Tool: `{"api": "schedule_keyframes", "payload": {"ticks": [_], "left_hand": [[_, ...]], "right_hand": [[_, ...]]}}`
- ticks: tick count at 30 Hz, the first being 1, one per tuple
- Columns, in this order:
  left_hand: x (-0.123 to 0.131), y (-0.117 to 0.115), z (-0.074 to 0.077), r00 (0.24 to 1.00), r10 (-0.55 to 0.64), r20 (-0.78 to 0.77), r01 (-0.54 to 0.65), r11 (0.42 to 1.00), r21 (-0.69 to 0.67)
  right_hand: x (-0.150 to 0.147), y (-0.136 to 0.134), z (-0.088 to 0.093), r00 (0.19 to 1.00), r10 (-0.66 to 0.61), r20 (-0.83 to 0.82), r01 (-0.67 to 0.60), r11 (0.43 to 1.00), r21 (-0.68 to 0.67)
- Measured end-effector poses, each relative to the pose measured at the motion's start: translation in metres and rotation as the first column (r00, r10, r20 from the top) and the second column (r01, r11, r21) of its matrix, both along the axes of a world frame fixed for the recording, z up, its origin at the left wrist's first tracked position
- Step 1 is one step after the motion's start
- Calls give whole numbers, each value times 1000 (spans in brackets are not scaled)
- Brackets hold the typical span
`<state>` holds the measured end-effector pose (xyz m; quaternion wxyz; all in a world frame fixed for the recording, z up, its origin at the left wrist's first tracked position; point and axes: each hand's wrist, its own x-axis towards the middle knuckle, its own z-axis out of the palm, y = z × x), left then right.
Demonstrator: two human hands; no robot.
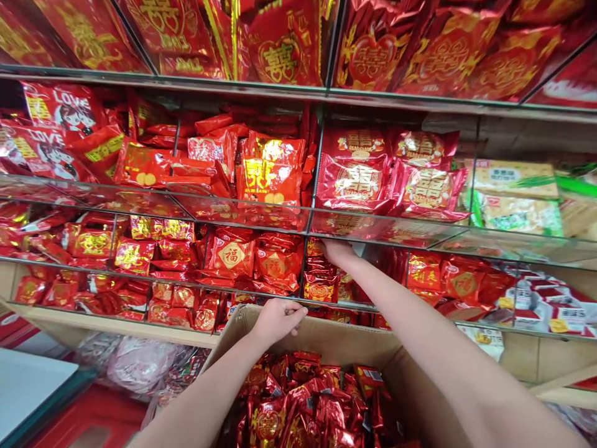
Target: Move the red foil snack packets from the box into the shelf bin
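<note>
The open carton [321,339] stands directly below the lower shelf, apparently so that its mouth is near the compartments. It contains red foil packets [298,414], heaped loosely and at mixed angles. The left hand [278,322] is positioned at the carton's far rim, fingers curled inward; whether they pinch anything, or bear on the rim, cannot be told. The right hand [339,252] reaches into a lower compartment beside stacked small red packets [320,289]; its fingers are largely concealed, so their state cannot be determined. Black-edged dividers [336,46] appear to keep packet types separate, and the clear ledge [392,225] probably retains the row above. The carton's near side is outside the view, the heap's depth is hidden, and most small print is illegible.
</note>
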<state>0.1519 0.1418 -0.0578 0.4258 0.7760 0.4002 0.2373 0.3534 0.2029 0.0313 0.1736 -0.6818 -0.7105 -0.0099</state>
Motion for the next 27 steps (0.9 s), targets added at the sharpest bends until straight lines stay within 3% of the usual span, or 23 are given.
{"api": "schedule_keyframes", "payload": {"ticks": [7, 16, 19, 23, 25, 27], "left_hand": [[1, 0, -1, 999, -2, -36, 5, 997, 79], [-1, 1, 5, 999, -17, -33, 19, 999, 42], [-1, 0, 7, 1000, -4, -27, 5, 999, 53], [1, 0, 5, 1000, -25, 0, 25, 999, 48], [2, 1, 4, 999, -34, 5, 34, 999, 32], [3, 1, 4, 1000, -29, 11, 29, 999, 19]], "right_hand": [[-1, 4, -9, 997, -15, 73, 14, 1000, 12], [1, -9, 9, 1000, -6, -9, 6, 1000, 7], [6, -37, 13, 999, 20, -40, -14, 988, 152], [9, -102, 9, 985, 170, -40, -145, 925, 351], [6, -137, -3, 963, 263, -54, -234, 920, 313], [1, -163, -24, 921, 385, -55, -372, 914, 162]]}}
